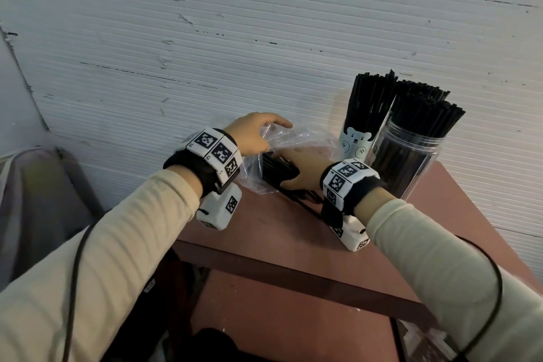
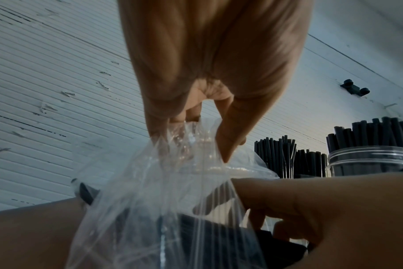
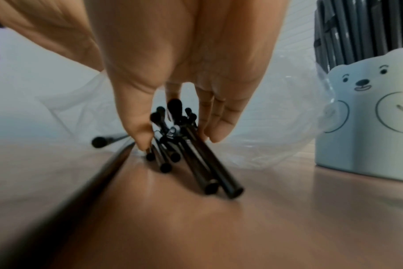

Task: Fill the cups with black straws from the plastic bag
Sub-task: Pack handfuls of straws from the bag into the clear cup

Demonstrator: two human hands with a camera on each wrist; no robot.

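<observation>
Right hand (image 1: 302,169) low over the table (image 1: 293,232), fingers and thumb closed around a bundle of straws (image 3: 196,154) at the bag's mouth. Left hand (image 1: 252,135) pinches the clear bag (image 2: 173,191), lifting it. Beyond: bear cup (image 1: 354,142) and jar (image 1: 408,156), both holding straws.

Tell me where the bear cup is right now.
In the head view the bear cup stands at the table's far right, full of black straws, just left of the clear jar and right of the plastic bag.
</observation>
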